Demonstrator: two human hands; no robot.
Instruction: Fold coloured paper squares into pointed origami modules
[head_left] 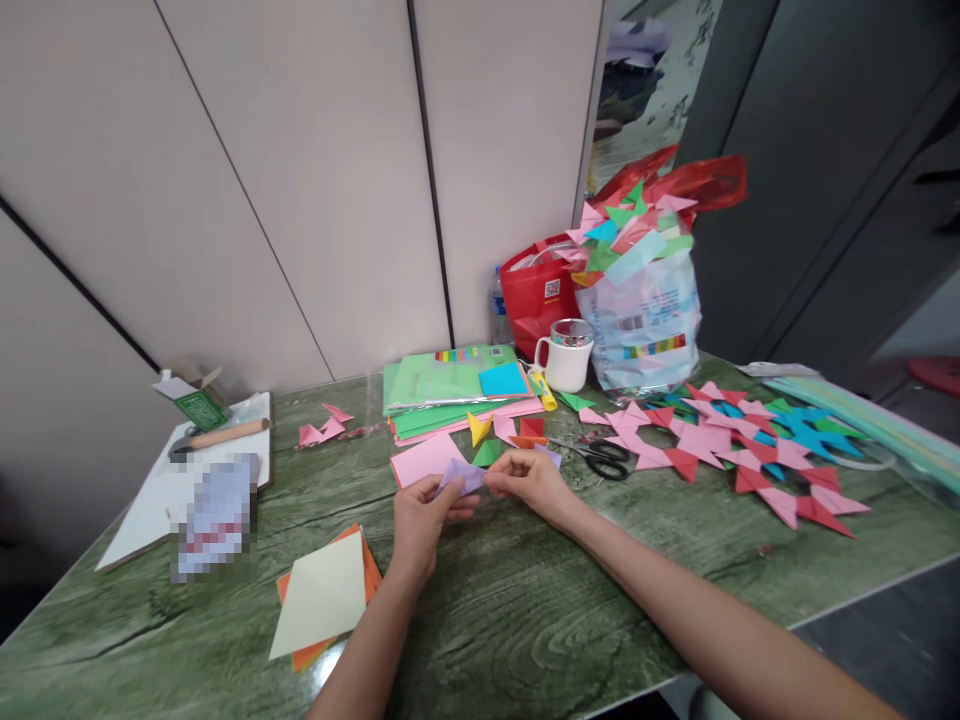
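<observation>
Between my two hands, just above the table, is a folded piece of purple paper. My left hand grips its left side, thumb on top and fingers underneath. At its right corner my right hand pinches with thumb and forefinger. A pink paper sheet lies right behind my left hand. Small folded pieces in yellow, green and orange rest behind the purple paper. Black-handled scissors lie to the right of my right hand.
Cream and orange sheets lie front left. Behind are stacked paper packs, a white mug and a bag full of folded pieces. Joined paper stars cover the right side. A hammer rests on a white board far left.
</observation>
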